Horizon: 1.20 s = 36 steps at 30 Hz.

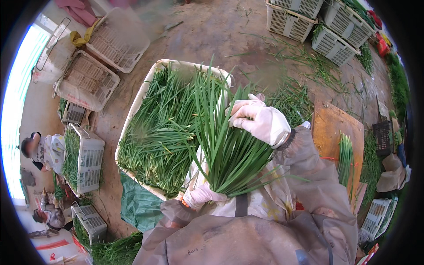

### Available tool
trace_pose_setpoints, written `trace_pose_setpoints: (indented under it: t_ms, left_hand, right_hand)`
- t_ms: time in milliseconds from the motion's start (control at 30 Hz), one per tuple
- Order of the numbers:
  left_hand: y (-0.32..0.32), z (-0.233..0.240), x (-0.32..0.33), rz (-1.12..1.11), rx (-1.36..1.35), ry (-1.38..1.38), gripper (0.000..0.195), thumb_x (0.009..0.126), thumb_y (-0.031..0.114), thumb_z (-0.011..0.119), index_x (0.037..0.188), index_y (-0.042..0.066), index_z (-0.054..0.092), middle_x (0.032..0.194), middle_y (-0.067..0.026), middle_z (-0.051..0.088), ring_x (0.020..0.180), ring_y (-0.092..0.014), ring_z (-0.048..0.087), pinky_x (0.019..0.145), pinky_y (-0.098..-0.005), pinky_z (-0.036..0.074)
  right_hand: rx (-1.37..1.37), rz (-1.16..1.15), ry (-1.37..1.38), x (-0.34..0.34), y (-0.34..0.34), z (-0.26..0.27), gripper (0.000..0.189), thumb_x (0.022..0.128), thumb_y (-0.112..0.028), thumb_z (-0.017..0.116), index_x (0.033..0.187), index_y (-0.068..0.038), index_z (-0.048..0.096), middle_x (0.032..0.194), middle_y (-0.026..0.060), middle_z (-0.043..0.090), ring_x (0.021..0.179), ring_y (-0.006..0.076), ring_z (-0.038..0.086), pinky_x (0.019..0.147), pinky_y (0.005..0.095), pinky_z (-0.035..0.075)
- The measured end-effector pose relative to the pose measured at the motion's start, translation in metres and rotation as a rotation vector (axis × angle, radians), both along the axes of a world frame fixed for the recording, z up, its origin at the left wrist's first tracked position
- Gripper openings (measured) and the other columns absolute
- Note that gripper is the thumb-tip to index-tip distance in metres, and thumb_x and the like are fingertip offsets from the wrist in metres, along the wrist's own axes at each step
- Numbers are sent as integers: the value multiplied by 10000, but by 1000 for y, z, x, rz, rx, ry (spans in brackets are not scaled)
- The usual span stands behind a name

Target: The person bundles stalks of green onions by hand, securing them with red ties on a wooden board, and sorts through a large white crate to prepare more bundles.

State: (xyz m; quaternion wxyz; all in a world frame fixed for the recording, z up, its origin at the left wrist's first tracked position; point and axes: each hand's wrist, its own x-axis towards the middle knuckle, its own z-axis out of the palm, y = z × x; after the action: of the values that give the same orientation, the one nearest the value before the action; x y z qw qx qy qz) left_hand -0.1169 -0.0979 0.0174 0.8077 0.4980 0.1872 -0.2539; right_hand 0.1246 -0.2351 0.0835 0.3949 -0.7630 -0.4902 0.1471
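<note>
A fanned bunch of long green Chinese chives [228, 159] lies across my lap. My left hand [203, 196], in a pale glove, grips its lower end. Over the upper right side of the bunch, my gloved right hand [255, 119] hovers with bent fingers at the leaves; whether it pinches any leaf is hard to see. Just left of the bunch stands a white plastic crate [122, 139] heaped with loose chives [165, 129]. To my right, a bundle of chives [345, 159] rests on a wooden board [331, 122] beside a red tie.
Chive scraps [291, 99] litter the floor ahead. Stacked crates [291, 25] stand at the far right, bare crates [87, 79] at the left. Two people work at the left, one [49, 152] near a filled crate [89, 162]. Green woven sheeting [139, 202] lies below my crate.
</note>
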Motion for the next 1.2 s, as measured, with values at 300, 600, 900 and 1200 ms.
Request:
trace_pose_setpoints:
  t_ms: [300,600,900,1200]
  left_hand:
    - [-7,12,5,150,-40,53,387,564,29,725,935,-2,620,673,-84,618,537,-151,590,438,-236,465]
    - [-6,3,0,146,-74,118,493,578,12,709,1052,-17,580,711,-110,632,517,-157,596,423,-235,475]
    - [-4,6,7,86,-50,103,554,564,-44,708,1101,-16,573,735,-123,634,575,-185,615,445,-239,480]
    - [-6,7,8,103,-100,83,406,621,-48,687,1015,-25,588,752,-113,628,556,-165,594,474,-256,468]
  right_hand:
    - [458,-282,739,40,-40,1,525,965,-434,391,947,10,670,1019,107,670,1013,206,591,985,332,387]
    - [-48,-42,-414,28,-34,-7,499,761,-75,584,1247,-183,557,1243,67,546,1194,247,477,1054,439,314]
    - [-112,-39,-745,3,-14,-30,336,799,-198,506,1129,-172,566,1197,29,583,1174,219,504,1059,433,328]
    - [404,-627,151,25,-46,9,114,852,-25,532,860,-82,631,878,56,658,907,206,613,831,306,469]
